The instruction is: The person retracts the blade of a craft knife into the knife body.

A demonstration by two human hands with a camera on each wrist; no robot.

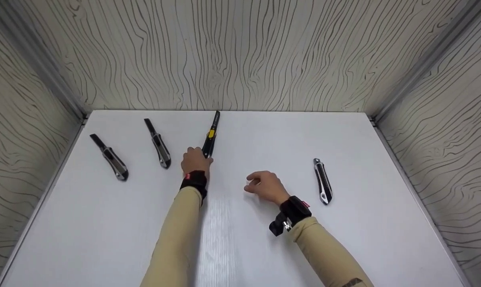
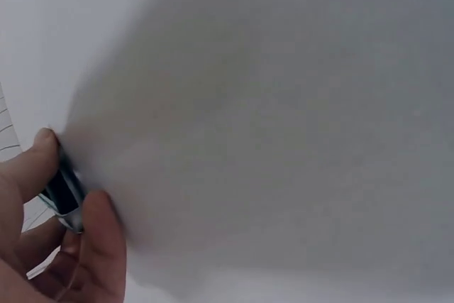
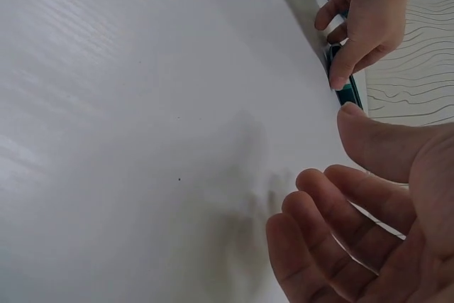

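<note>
Near the back edge of the table, my left hand (image 1: pixel 195 161) pinches the lower end of a black utility knife (image 1: pixel 211 134) with a yellow slider. The dark front part of this knife points toward the back wall. In the left wrist view, the thumb and fingers hold the dark end of the knife (image 2: pixel 64 193). My right hand (image 1: pixel 267 186) hovers over the middle of the table, its fingers loosely bent and holding nothing. The right wrist view shows its thumb (image 3: pixel 369 140) apart from the fingers.
Two grey-and-black utility knives, one farthest left (image 1: pixel 114 162) and another beside it (image 1: pixel 160 149), lie with dark blades out. A silver-and-black utility knife (image 1: pixel 323 181) lies to the right of my right hand. Wood-grain panels (image 1: pixel 224 56) enclose the white table (image 1: pixel 105 235) at the back and sides.
</note>
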